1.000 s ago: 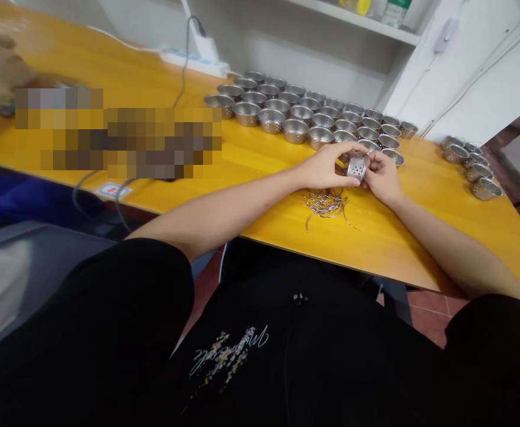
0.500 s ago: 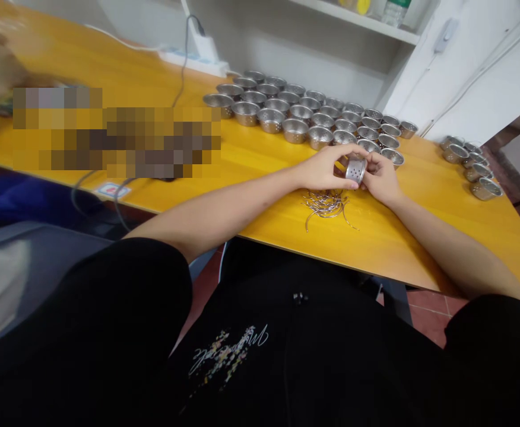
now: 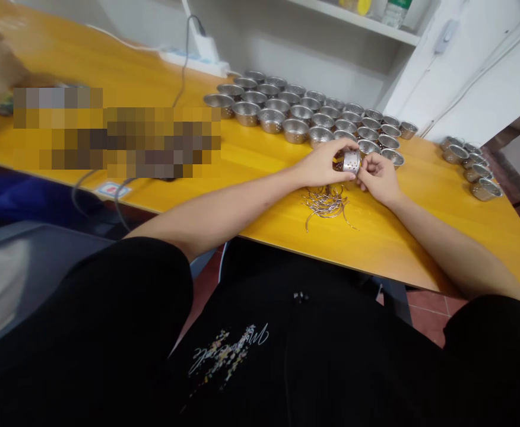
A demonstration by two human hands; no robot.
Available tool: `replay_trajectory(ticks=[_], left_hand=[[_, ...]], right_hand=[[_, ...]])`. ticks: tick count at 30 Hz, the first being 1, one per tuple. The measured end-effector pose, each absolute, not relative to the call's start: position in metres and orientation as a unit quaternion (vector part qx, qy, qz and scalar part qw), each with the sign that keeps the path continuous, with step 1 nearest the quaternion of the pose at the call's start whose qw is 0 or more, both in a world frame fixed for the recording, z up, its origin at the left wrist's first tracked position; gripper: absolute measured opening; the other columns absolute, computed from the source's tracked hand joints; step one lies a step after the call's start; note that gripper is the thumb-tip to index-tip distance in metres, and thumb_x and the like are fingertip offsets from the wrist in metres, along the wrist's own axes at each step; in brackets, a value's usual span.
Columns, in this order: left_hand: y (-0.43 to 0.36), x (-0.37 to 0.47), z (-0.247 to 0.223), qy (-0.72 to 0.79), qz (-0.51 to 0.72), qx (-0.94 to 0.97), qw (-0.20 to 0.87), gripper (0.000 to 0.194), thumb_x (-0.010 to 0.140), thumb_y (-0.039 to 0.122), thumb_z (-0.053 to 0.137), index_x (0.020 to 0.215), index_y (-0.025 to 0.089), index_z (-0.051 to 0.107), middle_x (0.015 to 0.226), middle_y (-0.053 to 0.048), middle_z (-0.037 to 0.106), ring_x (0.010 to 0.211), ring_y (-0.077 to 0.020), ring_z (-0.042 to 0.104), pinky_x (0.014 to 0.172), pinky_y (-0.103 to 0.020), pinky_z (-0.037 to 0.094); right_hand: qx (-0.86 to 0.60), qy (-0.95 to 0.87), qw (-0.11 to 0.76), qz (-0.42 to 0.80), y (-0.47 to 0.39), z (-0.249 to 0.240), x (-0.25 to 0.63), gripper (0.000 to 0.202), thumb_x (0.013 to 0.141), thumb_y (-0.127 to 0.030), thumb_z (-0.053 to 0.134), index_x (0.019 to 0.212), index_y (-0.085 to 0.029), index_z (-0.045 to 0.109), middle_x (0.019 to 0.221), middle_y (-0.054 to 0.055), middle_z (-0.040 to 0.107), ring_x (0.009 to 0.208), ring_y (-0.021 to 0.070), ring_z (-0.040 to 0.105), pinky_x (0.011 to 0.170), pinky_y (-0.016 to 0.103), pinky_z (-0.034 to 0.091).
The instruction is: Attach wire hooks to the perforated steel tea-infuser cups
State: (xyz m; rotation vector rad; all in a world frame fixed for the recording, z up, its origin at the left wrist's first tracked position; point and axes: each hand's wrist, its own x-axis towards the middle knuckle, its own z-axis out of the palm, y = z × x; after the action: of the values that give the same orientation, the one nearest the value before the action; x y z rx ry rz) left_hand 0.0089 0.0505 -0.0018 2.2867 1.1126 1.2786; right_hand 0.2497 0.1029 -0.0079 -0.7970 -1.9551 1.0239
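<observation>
A small perforated metal strainer cup point(image 3: 351, 161) is tipped on its side above the table. My left hand point(image 3: 325, 164) grips it between thumb and fingers. On the right, my right hand point(image 3: 379, 177) is closed in a pinch at the cup's rim; whatever lies between its fingertips is too small to make out. Just below both hands lies a loose pile of thin, curved metal wires point(image 3: 326, 204).
Rows of similar strainer cups point(image 3: 295, 130) stand behind my hands. A smaller group of cups with wire handles point(image 3: 486, 188) is at the right. A power strip point(image 3: 193, 61) lies along the back of the yellow table point(image 3: 251, 178); a blurred-out area covers the left.
The strainer cup has turned in my left hand and moved slightly left and up. My right hand's fingers have shifted a little along its rim.
</observation>
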Motion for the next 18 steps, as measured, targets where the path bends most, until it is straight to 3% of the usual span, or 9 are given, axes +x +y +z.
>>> replay_trajectory(ticks=[4, 11, 18], left_hand=[[0.045, 0.01, 0.002, 0.359, 0.436, 0.811, 0.15, 0.073, 0.081, 0.044, 0.086, 0.15, 0.029, 0.07, 0.155, -0.011, 0.079, 0.141, -0.0382, 0.074, 0.127, -0.057, 0.057], [0.039, 0.017, 0.004, 0.328, 0.421, 0.83, 0.163, 0.078, 0.083, 0.046, 0.087, 0.156, 0.027, 0.069, 0.158, -0.014, 0.077, 0.146, -0.0399, 0.072, 0.131, -0.058, 0.054], [0.044, 0.014, 0.0, 0.358, 0.434, 0.813, 0.148, 0.075, 0.083, 0.046, 0.087, 0.153, 0.027, 0.069, 0.156, -0.014, 0.077, 0.145, -0.0392, 0.072, 0.129, -0.057, 0.056]], right_hand=[[-0.313, -0.758, 0.406, 0.404, 0.105, -0.011, 0.248, 0.055, 0.092, -0.057, 0.098, 0.083, -0.03, 0.05, 0.062, -0.004, 0.069, 0.047, 0.0137, 0.057, 0.044, 0.03, 0.046], [-0.302, -0.763, 0.398, 0.41, 0.113, -0.016, 0.248, 0.053, 0.085, -0.06, 0.102, 0.088, -0.031, 0.058, 0.066, -0.003, 0.069, 0.051, 0.0179, 0.062, 0.046, 0.035, 0.052], [-0.31, -0.759, 0.4, 0.41, 0.118, -0.015, 0.25, 0.055, 0.091, -0.063, 0.097, 0.091, -0.031, 0.052, 0.061, -0.005, 0.063, 0.048, 0.0154, 0.057, 0.043, 0.029, 0.049]])
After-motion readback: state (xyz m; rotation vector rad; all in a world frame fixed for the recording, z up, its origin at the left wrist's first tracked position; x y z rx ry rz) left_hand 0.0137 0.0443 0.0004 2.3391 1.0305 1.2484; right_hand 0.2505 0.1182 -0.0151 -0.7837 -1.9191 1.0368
